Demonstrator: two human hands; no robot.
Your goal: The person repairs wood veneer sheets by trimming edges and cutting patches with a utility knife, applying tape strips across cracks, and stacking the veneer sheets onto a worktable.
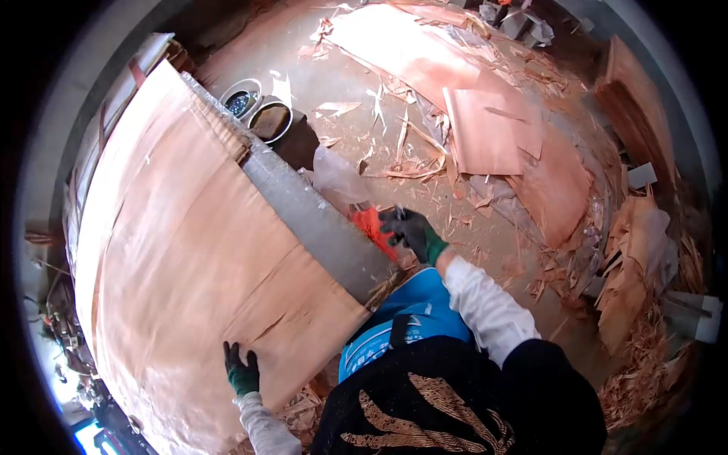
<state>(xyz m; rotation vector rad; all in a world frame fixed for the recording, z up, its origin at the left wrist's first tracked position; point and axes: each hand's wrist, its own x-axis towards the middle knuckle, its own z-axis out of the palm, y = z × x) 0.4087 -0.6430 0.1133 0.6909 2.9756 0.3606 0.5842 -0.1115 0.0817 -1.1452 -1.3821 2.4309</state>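
A large sheet of pale reddish wood veneer point(197, 250) covers most of the bench on my left, with cracks in its surface near the front edge. My left hand point(243, 369), in a green and black glove, lies on the sheet's near part with its fingers spread. Beyond the bench's right edge is my right hand point(413, 233), gloved the same way, its fingers curled closed. A small shiny bit shows at the fingertips, too small to name. Close beside that hand hang a red plastic bag point(371, 227) and a whitish translucent bag point(337, 176).
A grey strip of bench top point(303, 216) runs along the veneer. Two round containers point(271, 121) stand beyond it. Veneer sheets point(485, 133) and scraps litter the floor; stacked veneer point(633, 106) and a heap of shavings point(641, 387) lie at right.
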